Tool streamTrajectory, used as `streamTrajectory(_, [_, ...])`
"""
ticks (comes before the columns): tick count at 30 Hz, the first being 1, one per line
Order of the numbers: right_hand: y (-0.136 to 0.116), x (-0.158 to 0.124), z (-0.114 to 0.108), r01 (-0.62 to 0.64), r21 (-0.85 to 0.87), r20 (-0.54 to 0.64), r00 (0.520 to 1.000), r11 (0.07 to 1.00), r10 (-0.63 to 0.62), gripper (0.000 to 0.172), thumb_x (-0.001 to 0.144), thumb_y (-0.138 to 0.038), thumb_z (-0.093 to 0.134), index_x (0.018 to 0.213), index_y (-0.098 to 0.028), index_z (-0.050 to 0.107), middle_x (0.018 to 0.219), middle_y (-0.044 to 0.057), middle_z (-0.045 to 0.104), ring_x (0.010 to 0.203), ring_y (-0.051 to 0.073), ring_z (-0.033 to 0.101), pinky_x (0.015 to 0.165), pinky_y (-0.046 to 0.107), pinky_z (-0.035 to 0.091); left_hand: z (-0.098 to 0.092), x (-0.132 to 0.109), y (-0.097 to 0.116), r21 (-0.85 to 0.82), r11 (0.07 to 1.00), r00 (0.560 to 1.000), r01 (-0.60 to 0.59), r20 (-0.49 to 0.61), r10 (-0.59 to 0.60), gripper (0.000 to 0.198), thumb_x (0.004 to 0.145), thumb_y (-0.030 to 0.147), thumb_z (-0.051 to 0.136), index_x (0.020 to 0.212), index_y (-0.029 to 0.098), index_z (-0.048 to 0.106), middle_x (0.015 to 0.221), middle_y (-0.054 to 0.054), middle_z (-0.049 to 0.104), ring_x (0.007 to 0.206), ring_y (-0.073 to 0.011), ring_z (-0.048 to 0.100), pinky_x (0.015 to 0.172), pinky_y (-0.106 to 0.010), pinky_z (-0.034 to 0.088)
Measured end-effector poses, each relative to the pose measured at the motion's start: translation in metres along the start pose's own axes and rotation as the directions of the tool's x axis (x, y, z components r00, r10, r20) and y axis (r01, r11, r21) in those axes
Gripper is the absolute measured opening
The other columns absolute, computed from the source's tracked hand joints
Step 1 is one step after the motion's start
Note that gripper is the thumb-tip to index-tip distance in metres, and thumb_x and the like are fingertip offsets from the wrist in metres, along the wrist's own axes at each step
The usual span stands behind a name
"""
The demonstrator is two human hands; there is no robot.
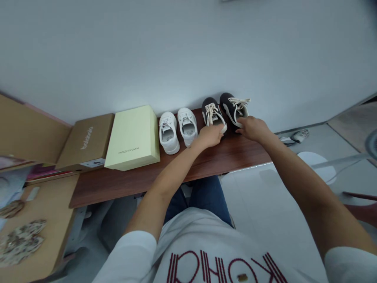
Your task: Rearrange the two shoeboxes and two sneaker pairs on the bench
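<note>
Two dark shoes with cream laces stand near the wall at the right part of a reddish-brown wooden shelf. My left hand (211, 135) grips the heel of the left dark shoe (211, 109). The heel of the right dark shoe (231, 105), whose toe points left and away, is pinched by my right hand (250, 127). Just left of them, a pair of white shoes sits side by side, the nearer-to-centre one (187, 124) next to the other (167, 133). Fingertips inside the dark shoes are partly hidden.
A pale yellow box (129, 135) and a brown shoe box (88, 139) stand on the wooden shelf (118, 188) at the left. A lower desk (55, 212) holds a patterned cloth bow. Grey-white shoes (300, 135) and a white round stool (316, 165) are at the right.
</note>
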State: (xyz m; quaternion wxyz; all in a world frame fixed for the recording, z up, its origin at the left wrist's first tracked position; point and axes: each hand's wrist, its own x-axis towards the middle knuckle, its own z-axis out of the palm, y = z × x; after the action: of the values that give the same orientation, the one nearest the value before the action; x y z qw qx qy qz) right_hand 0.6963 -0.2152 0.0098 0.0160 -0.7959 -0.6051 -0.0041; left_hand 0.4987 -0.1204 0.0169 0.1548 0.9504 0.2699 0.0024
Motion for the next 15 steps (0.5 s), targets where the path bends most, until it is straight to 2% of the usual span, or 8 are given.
streamTrajectory(3, [-0.010,0.003,-0.006,0.013,-0.099,0.030,0.999,0.995,-0.010,0.034,0.089,-0.038,0.067,0.118,-0.020,0.065,0.108,0.016,0.073,0.100,0.031,0.068,0.079,0.037,0.048,-0.007,0.004,0.007,0.072,0.997,0.998,0.008,0.055,-0.012,0.029,0.095,0.027,0.052,0.123,0.021,0.058,0.118,-0.013,0.071,0.110,-0.0304,0.067,0.087,-0.037,0.049])
streamTrajectory(6, [-0.015,0.006,-0.003,0.025,-0.143,0.068,0.998,0.989,-0.016,0.032,0.089,-0.037,0.067,0.116,-0.020,0.065,0.108,0.016,0.074,0.100,0.030,0.068,0.077,0.035,0.048,-0.004,0.009,0.011,0.080,0.997,0.996,0.009,0.084,-0.016,0.027,0.095,0.026,0.051,0.121,0.020,0.058,0.117,-0.013,0.072,0.108,-0.0304,0.068,0.085,-0.038,0.050])
streamTrajectory(15, [-0.022,0.012,0.005,0.049,-0.151,0.075,0.997,0.987,-0.038,0.030,0.088,-0.033,0.068,0.114,-0.017,0.067,0.108,0.018,0.074,0.101,0.031,0.069,0.077,0.037,0.051,0.008,0.016,0.005,0.096,0.995,0.996,0.009,0.083,-0.017,0.029,0.094,0.022,0.051,0.121,0.018,0.059,0.116,-0.016,0.071,0.109,-0.0315,0.068,0.086,-0.039,0.051])
